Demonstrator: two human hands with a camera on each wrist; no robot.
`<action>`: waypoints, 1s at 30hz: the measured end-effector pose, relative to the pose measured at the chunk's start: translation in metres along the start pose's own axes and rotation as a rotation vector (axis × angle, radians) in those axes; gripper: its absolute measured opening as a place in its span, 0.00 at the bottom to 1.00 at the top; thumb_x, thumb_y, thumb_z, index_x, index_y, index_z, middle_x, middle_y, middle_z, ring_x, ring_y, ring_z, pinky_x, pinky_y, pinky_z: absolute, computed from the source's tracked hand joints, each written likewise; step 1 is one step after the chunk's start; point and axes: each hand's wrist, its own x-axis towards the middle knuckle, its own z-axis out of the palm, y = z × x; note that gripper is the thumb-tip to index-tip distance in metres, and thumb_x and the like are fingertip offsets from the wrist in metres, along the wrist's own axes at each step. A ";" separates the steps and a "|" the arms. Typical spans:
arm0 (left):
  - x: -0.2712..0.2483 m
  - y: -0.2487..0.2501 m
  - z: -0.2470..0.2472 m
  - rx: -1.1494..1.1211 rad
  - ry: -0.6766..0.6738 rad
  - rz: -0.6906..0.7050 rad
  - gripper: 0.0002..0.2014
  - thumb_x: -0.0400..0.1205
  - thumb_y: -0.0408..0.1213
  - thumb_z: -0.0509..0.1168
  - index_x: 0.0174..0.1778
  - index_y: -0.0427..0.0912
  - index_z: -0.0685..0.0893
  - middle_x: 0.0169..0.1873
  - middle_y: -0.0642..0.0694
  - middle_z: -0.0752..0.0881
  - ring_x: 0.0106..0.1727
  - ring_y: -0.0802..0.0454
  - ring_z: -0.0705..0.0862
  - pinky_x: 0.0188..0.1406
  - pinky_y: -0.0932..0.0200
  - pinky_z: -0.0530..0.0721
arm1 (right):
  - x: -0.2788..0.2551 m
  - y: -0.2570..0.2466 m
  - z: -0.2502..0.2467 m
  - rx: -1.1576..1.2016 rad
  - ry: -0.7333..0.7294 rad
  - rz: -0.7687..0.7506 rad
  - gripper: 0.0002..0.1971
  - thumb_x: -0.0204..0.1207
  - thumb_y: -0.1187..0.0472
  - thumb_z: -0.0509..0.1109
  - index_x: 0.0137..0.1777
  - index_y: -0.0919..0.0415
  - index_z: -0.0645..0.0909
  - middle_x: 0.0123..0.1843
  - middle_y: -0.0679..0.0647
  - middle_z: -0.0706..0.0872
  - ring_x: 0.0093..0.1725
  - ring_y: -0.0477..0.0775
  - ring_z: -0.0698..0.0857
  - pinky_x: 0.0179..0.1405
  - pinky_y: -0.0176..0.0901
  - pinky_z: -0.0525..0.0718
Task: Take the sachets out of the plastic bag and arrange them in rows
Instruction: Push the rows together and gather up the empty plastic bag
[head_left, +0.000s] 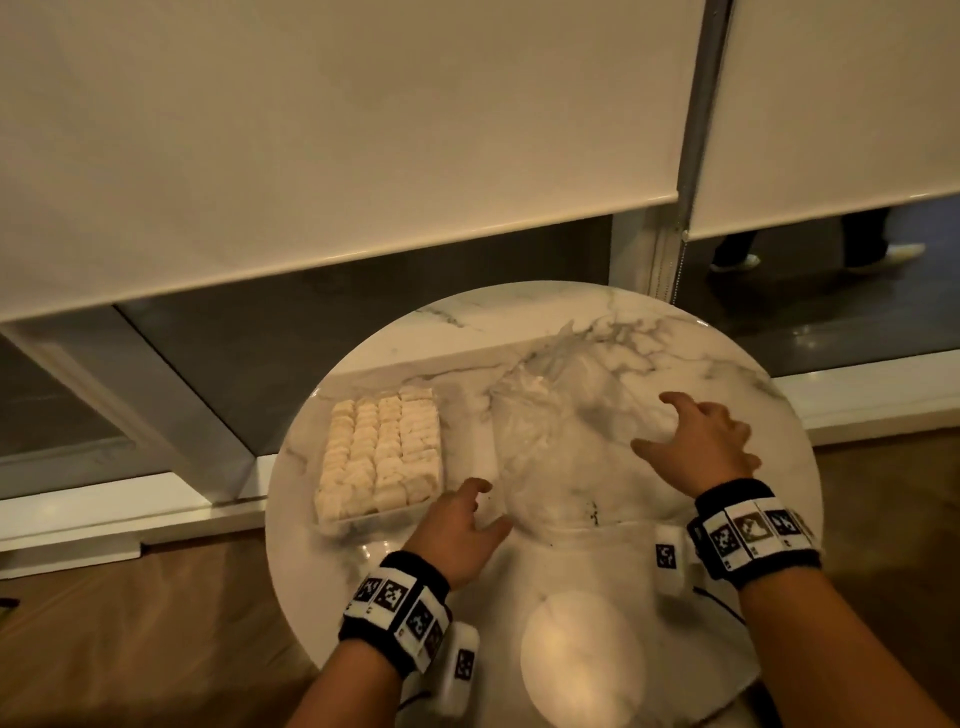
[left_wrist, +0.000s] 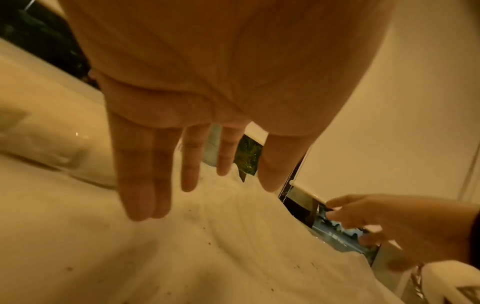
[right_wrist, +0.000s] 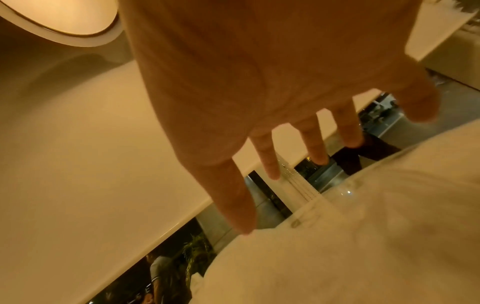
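A clear plastic bag (head_left: 561, 441) lies flat and crumpled in the middle of the round marble table (head_left: 571, 322). Several pale sachets (head_left: 382, 452) stand packed in rows inside a clear tray at the table's left. My left hand (head_left: 467, 514) hovers at the bag's near left corner, fingers straight and spread, holding nothing; the left wrist view shows its open palm (left_wrist: 197, 174). My right hand (head_left: 691, 441) hovers over the bag's right side, fingers spread and empty. In the right wrist view, that hand (right_wrist: 298, 164) is open above the table.
A bright lamp reflection (head_left: 582, 654) lies on the table's near part. Behind the table hang lowered roller blinds (head_left: 332, 130) with a bead chain (head_left: 675, 270). Wooden floor (head_left: 130, 649) surrounds the table. A person's feet (head_left: 810, 254) show beyond the glass at the back right.
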 end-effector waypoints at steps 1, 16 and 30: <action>0.006 0.004 0.003 0.028 -0.031 -0.023 0.29 0.82 0.59 0.64 0.79 0.56 0.68 0.67 0.44 0.78 0.64 0.47 0.82 0.65 0.52 0.80 | 0.002 0.004 0.005 0.014 -0.078 0.014 0.40 0.70 0.38 0.76 0.80 0.39 0.64 0.80 0.60 0.66 0.76 0.71 0.66 0.72 0.70 0.71; 0.037 0.029 0.031 0.184 -0.058 0.054 0.16 0.81 0.34 0.64 0.64 0.44 0.85 0.60 0.43 0.88 0.60 0.47 0.85 0.55 0.67 0.76 | -0.014 -0.020 0.046 0.331 -0.398 -0.143 0.38 0.75 0.40 0.73 0.83 0.48 0.65 0.69 0.57 0.83 0.61 0.58 0.85 0.57 0.48 0.85; 0.010 0.017 0.005 0.241 0.132 0.114 0.16 0.75 0.26 0.63 0.52 0.50 0.85 0.54 0.51 0.81 0.56 0.52 0.81 0.51 0.71 0.70 | 0.007 -0.008 0.030 0.418 -0.251 0.064 0.44 0.73 0.33 0.72 0.83 0.56 0.66 0.78 0.60 0.77 0.73 0.63 0.79 0.70 0.55 0.80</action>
